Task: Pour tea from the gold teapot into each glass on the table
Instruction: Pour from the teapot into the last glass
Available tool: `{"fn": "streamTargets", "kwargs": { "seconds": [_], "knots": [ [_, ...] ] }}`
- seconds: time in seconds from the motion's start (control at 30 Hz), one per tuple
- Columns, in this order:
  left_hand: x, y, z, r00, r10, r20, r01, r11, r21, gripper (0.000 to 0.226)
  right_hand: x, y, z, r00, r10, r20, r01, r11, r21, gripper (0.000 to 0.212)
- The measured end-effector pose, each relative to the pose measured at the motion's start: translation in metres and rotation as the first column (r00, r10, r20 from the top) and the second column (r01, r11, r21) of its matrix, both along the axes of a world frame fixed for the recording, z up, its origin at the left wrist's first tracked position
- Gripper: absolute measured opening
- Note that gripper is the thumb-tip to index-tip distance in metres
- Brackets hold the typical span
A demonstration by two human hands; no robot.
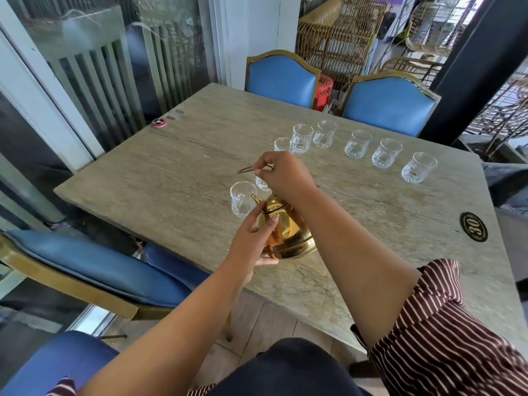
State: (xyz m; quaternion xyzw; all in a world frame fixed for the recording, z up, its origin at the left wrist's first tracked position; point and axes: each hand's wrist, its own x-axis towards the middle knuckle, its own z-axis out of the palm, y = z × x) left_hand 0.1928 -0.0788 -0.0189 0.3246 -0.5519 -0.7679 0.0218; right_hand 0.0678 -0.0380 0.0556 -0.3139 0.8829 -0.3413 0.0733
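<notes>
The gold teapot [288, 230] stands on the stone table [171, 178] near its front edge, spout pointing left toward a clear glass [243, 199]. My left hand [253, 241] holds the pot's left side, thumb along its shoulder. Above the pot, my right hand [281, 174] grips the raised thin gold handle [248, 168]. A second glass [262, 182] sits partly hidden behind that hand. Several more cut glasses curve across the far side, from one [283, 144] near the middle to the rightmost [417, 167]. All the glasses look empty.
Two blue chairs [281, 78] stand at the far edge and another blue chair [94, 270] at the left side. A small red round tin [159, 122] lies near the far left corner. A black number plate [473, 226] is set into the right side.
</notes>
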Motion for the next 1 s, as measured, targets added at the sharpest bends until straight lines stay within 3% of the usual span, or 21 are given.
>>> {"fn": "streamTargets", "kwargs": {
  "seconds": [1.0],
  "knots": [
    [0.001,-0.004,0.002,0.999,0.031,0.009,-0.031,0.999,0.023,0.058,0.002,-0.009,0.011,1.0,0.024,-0.004,-0.024,0.998,0.053,0.01]
  ]
}}
